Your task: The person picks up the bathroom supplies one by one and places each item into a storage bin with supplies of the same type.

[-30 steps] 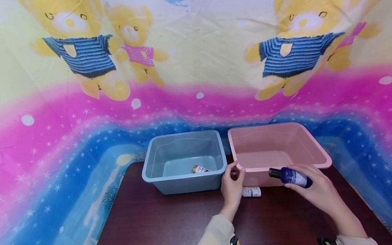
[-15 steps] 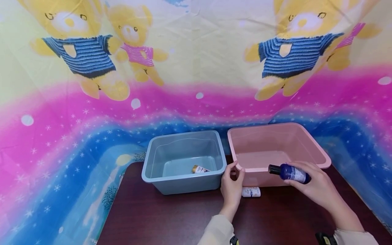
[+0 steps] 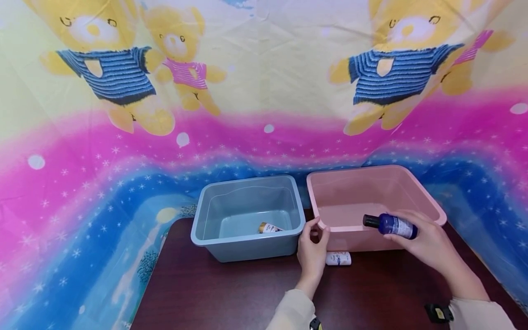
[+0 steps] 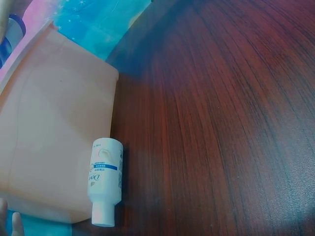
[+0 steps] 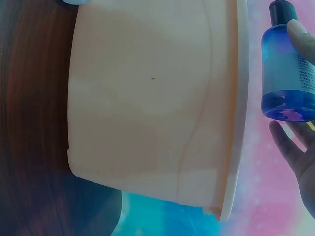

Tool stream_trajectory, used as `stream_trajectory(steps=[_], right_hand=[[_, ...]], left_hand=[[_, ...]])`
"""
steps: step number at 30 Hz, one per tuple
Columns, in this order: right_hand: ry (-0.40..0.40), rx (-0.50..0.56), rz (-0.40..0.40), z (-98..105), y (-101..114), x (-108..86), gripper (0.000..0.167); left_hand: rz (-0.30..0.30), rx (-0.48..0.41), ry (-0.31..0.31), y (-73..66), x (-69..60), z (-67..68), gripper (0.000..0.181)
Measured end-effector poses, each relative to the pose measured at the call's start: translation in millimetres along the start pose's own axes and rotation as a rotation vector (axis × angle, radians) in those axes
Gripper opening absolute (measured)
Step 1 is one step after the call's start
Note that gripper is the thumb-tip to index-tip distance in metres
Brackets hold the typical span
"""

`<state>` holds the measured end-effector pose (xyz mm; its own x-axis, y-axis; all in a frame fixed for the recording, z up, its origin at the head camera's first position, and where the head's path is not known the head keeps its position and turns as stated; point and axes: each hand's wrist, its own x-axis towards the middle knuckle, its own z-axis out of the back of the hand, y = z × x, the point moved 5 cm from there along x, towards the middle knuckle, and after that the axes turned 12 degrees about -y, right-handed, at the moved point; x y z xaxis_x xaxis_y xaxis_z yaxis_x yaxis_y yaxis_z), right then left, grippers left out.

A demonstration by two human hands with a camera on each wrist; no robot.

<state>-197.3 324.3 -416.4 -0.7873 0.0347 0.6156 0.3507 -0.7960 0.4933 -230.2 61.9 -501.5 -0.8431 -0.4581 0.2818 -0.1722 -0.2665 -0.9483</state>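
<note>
My right hand (image 3: 429, 240) grips a dark blue bottle (image 3: 398, 226) with a black cap and a pale label. The bottle lies nearly level above the front rim of the pink basin (image 3: 342, 240), its cap pointing left. In the right wrist view the thumb (image 5: 301, 39) presses near the neck of the blue bottle (image 5: 280, 73). My left hand (image 3: 312, 252) holds the pink basin's front left corner at the rim. Below that rim, a small white Dove bottle (image 4: 106, 177) lies on its side on the table against the basin's wall.
Left of the pink basin stands a grey-blue basin (image 3: 255, 250). Inside it lies a small white tube-like container (image 3: 270, 228) with a gold cap. Both basins rest on a dark wooden table (image 3: 231, 293), backed by a printed bear cloth (image 3: 264, 91).
My right hand has shifted slightly up with the blue bottle during the last half second. The left hand and both basins stay where they were.
</note>
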Motion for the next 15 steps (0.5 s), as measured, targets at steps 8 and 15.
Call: stream_trajectory(steps=[8, 15], right_hand=[[-0.029, -0.006, 0.027, 0, -7, 5.4, 0.059], [-0.017, 0.033, 0.017, 0, -12, 12.4, 0.057]], left_hand=[[0.003, -0.003, 0.006, -0.3, 0.1, 0.3, 0.029], [-0.002, -0.012, 0.007, 0.1, 0.2, -0.9, 0.029]])
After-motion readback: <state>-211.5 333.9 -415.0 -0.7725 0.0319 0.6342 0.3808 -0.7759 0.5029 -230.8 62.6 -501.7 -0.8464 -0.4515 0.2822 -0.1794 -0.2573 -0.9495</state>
